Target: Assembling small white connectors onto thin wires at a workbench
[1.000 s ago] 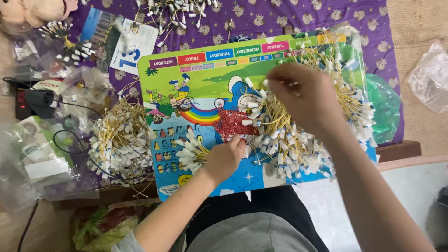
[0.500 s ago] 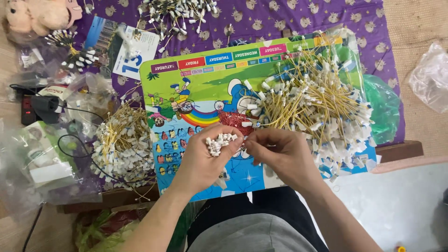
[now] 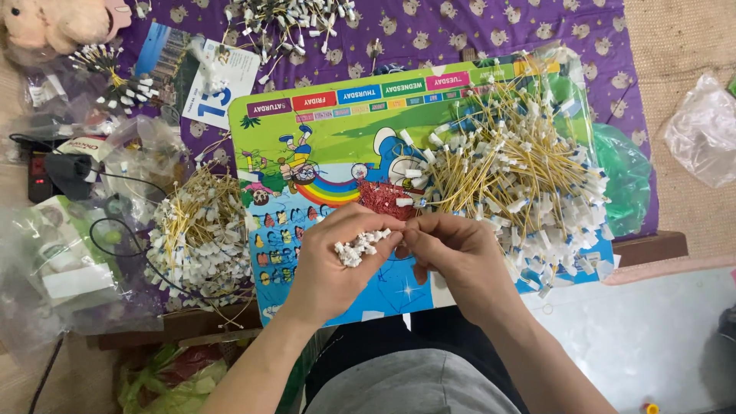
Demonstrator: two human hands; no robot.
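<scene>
The left hand [image 3: 333, 264] cups a cluster of white connectors [image 3: 359, 245] in curled fingers. The right hand [image 3: 452, 257], touching it fingertip to fingertip, pinches one connector. Both hover over the board [image 3: 322, 146]; a wire pile [image 3: 514, 176] lies just beyond the right hand, a wire bundle [image 3: 201, 234] left of the left hand.

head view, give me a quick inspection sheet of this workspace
surface: colourful picture board on a purple cloth
job's things: small white pieces cupped in the left hand; loose pile of yellow wires on the board; bundled yellow wires beside it
clutter: plastic bags, paper card, soft toy
grippers: right hand fingertips pinch at the pieces
cables: black cable at left
surroundings: woven mat
</scene>
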